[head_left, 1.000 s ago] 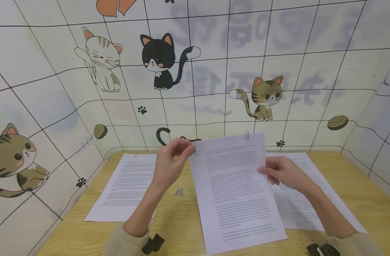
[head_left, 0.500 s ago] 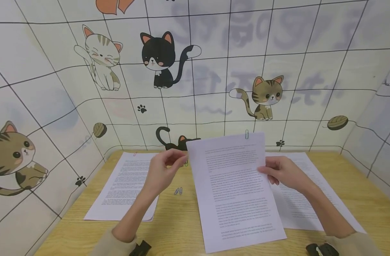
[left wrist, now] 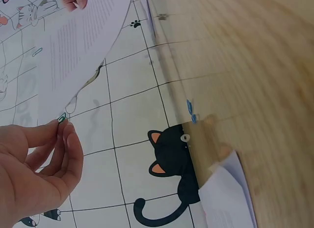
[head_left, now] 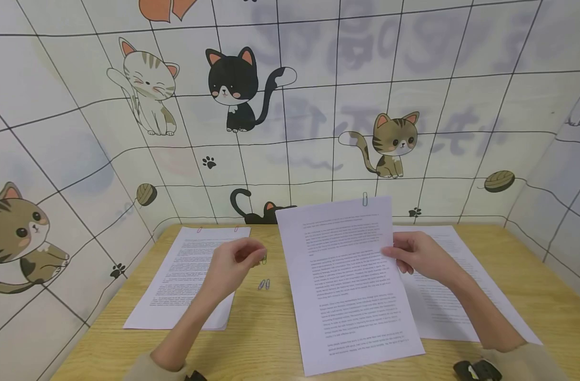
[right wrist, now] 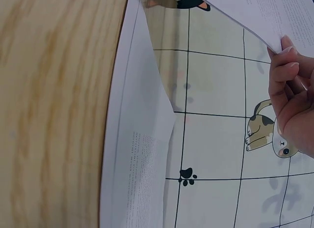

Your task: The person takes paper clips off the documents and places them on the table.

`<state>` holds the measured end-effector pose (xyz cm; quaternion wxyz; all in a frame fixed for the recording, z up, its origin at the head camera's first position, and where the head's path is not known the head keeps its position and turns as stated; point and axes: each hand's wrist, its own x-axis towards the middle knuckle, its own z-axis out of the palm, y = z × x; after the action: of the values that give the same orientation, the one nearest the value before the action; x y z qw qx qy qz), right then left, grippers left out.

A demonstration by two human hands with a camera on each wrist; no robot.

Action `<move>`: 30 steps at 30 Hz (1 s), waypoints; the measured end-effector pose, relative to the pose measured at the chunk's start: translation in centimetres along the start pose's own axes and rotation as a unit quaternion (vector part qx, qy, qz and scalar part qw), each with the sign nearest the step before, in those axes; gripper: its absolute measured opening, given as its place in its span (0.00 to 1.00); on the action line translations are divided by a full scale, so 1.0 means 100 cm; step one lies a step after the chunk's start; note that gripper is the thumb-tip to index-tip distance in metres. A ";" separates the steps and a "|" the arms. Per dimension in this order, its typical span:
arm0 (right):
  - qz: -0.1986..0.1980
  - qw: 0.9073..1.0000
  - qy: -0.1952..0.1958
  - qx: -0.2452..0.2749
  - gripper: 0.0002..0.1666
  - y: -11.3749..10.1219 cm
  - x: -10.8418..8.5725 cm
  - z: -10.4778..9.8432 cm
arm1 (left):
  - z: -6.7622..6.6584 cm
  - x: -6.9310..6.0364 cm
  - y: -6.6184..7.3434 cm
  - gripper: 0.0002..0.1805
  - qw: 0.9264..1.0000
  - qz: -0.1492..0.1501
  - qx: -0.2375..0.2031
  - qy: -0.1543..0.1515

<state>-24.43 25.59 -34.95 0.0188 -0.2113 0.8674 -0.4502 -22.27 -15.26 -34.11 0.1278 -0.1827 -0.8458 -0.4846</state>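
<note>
At nine o'clock of the raised paper [head_left: 349, 291], uncropped only in the head view, the left hand [head_left: 235, 260] pinches a part-hidden clip [left wrist: 62, 118]; at two, the right hand [head_left: 419, 256]'s fingers pinch its edge.

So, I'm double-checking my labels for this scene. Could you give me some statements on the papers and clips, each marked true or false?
1. The left grip pinches a green paper clip. True.
2. The right grip rests flat on the table. False: it holds the raised paper by its edge.
3. A second clip sits on the raised paper's top edge. True.
4. Two loose clips lie on the paper on the left. False: they lie on the table beside it.
5. Red clips show at the far edge of the paper on the left. True.
</note>
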 end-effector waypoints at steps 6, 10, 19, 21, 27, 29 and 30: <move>-0.001 1.000 0.002 -0.004 0.13 0.001 0.000 0.000 | -0.004 -0.004 -0.010 0.03 0.999 -0.030 0.024 -0.017; -0.006 1.000 0.003 -0.005 0.12 0.002 0.000 0.001 | -0.006 -0.006 -0.019 0.03 0.998 -0.037 0.043 -0.033; -0.003 1.000 0.004 -0.006 0.12 0.001 0.000 0.001 | -0.007 -0.010 -0.037 0.03 0.992 -0.041 0.088 -0.078; -0.002 1.000 0.004 -0.006 0.12 0.001 0.000 0.001 | -0.007 -0.010 -0.039 0.02 0.990 -0.042 0.093 -0.095; -0.004 1.000 0.003 -0.008 0.12 -0.001 -0.001 0.001 | -0.005 -0.011 -0.042 0.02 0.985 -0.051 0.098 -0.131; -0.005 1.000 0.004 -0.010 0.12 -0.002 -0.001 0.001 | -0.003 -0.011 -0.043 0.02 0.984 -0.059 0.096 -0.139; -0.006 1.000 0.004 -0.010 0.12 -0.002 -0.001 0.001 | -0.002 -0.011 -0.043 0.02 0.983 -0.066 0.095 -0.144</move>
<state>-24.28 25.45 -34.88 0.0108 -0.2145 0.8709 -0.4420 -23.09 -17.67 -37.77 -0.0106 -0.1814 -0.9079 -0.3778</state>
